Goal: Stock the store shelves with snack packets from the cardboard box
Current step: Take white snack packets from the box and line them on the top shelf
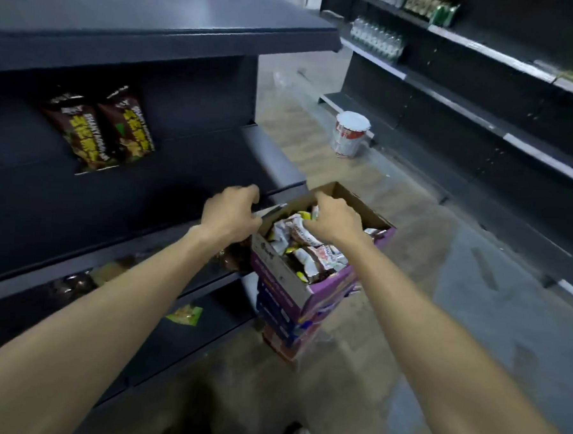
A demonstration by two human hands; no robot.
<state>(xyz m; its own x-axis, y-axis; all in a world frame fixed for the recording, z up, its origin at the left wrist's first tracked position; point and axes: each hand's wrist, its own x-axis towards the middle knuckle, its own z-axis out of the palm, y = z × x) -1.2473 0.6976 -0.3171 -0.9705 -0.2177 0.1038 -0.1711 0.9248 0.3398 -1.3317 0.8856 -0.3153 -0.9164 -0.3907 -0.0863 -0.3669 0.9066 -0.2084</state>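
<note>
1. Head view, frame centre: my left hand [230, 210] grips the flap of the purple-sided open cardboard box [295, 283], apparently steadying it.
2. My right hand [333, 221] curls into the crinkled white-and-brown snack packets [305, 247]; I cannot tell if its fingers hold one.

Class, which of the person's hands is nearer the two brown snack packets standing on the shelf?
Left. The left hand grips the cardboard box's near-shelf edge, below-right of the packets; the right hand reaches into the box, farther away.

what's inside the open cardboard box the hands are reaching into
The cardboard box holds a loose pile of snack packets, white, brown and yellow. The right hand covers some, and whatever lies beneath the top layer is hidden.
</note>
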